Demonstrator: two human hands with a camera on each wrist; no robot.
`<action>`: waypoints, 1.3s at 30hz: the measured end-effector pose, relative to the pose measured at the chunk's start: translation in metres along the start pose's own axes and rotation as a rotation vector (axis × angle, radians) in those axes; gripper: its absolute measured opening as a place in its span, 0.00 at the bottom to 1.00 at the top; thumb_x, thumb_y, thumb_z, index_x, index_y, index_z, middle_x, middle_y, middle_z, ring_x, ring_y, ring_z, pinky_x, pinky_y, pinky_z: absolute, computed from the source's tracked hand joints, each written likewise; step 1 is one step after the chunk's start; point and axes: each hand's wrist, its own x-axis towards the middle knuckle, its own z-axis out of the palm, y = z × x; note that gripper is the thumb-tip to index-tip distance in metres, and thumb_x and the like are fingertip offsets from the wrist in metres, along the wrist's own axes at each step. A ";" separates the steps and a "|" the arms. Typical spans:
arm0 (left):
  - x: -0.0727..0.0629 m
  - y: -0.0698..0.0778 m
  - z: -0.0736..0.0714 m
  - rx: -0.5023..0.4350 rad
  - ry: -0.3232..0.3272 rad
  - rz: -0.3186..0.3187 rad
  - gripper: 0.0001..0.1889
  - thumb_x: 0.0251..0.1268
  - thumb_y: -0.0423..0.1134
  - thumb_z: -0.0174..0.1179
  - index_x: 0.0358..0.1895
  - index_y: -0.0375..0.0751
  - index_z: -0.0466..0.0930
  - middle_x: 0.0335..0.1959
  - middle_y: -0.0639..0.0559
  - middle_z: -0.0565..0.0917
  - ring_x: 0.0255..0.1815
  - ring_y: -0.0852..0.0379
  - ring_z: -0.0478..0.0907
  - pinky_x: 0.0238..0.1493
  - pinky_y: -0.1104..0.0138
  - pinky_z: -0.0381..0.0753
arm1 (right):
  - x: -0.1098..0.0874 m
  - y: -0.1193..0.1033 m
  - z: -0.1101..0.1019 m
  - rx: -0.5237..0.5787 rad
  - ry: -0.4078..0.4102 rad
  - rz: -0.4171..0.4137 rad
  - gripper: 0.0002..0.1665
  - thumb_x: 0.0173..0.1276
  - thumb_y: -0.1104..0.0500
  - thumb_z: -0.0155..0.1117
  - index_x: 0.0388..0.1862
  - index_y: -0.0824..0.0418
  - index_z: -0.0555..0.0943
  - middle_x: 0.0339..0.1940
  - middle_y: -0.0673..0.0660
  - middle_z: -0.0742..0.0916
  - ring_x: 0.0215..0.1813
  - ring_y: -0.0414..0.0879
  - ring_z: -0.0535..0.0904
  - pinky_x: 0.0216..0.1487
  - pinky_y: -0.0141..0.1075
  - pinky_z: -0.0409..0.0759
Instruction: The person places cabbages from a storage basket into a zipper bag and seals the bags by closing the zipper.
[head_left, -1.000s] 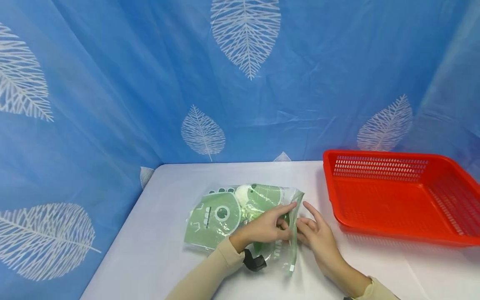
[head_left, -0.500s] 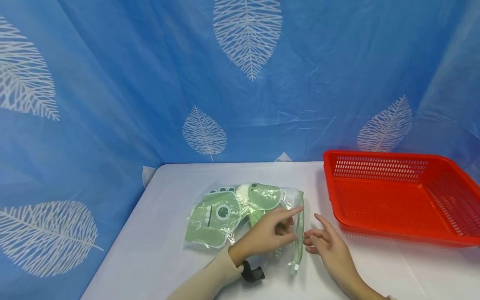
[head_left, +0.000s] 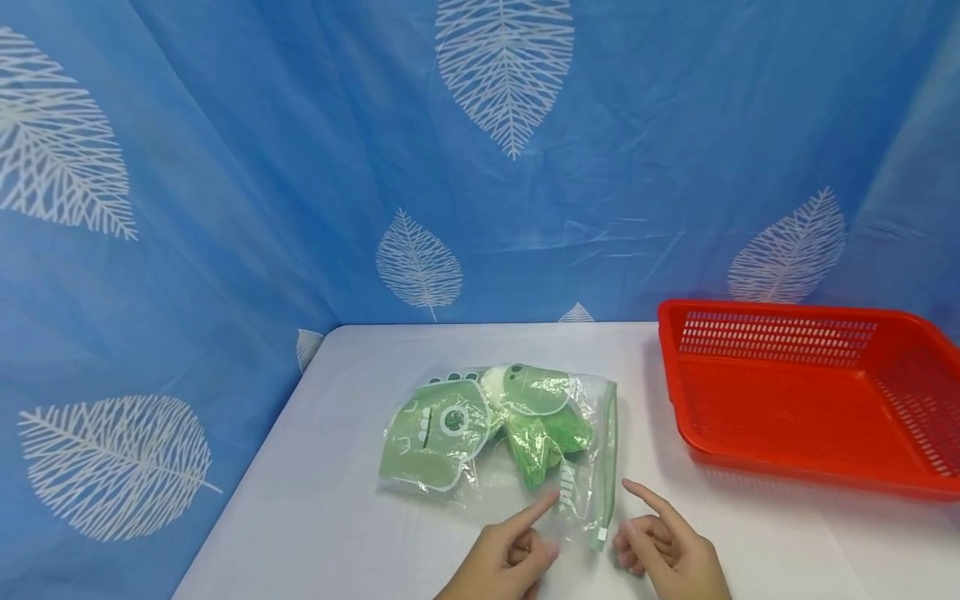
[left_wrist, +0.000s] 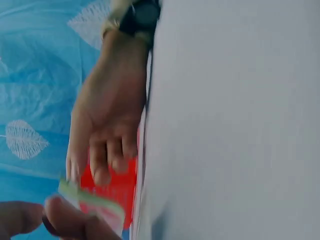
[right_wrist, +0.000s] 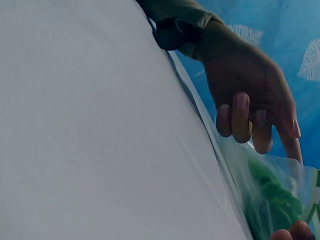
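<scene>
A clear zip bag printed with a green monster face lies flat on the table, its green zip strip along the right side. A white slider sits at the strip's near end. Inside is a bright green leafy thing, partly covered by the print. My left hand is at the bag's near edge, index finger extended over the plastic, other fingers loosely curled, holding nothing. Just right of the strip, my right hand also extends its index finger, the rest curled loosely with nothing in them.
A red perforated plastic basket stands at the right of the white-covered table. Behind and to the left hangs a blue curtain with white leaf patterns.
Both hands have come away from the zip strip and drawn back toward the near side. The bag now lies flatter, with more of its leafy green content showing.
</scene>
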 end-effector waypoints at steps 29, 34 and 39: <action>0.022 -0.014 0.045 -0.361 0.248 -0.047 0.14 0.64 0.34 0.69 0.51 0.33 0.88 0.30 0.34 0.88 0.27 0.65 0.85 0.36 0.72 0.84 | -0.014 -0.008 0.019 0.182 0.016 -0.105 0.09 0.61 0.71 0.73 0.41 0.64 0.89 0.33 0.55 0.90 0.34 0.45 0.87 0.34 0.36 0.86; 0.020 -0.013 0.045 -0.358 0.250 -0.059 0.14 0.63 0.34 0.70 0.51 0.33 0.88 0.30 0.38 0.89 0.29 0.64 0.86 0.35 0.72 0.84 | -0.017 -0.011 0.020 0.177 0.022 0.011 0.07 0.61 0.68 0.74 0.39 0.61 0.90 0.30 0.53 0.89 0.31 0.47 0.87 0.34 0.37 0.86; 0.019 -0.012 0.043 -0.347 0.251 -0.050 0.15 0.63 0.34 0.70 0.51 0.32 0.88 0.31 0.39 0.89 0.30 0.63 0.87 0.37 0.70 0.85 | -0.016 -0.011 0.022 0.201 0.009 0.021 0.08 0.62 0.71 0.72 0.40 0.64 0.89 0.30 0.56 0.90 0.31 0.49 0.87 0.33 0.38 0.87</action>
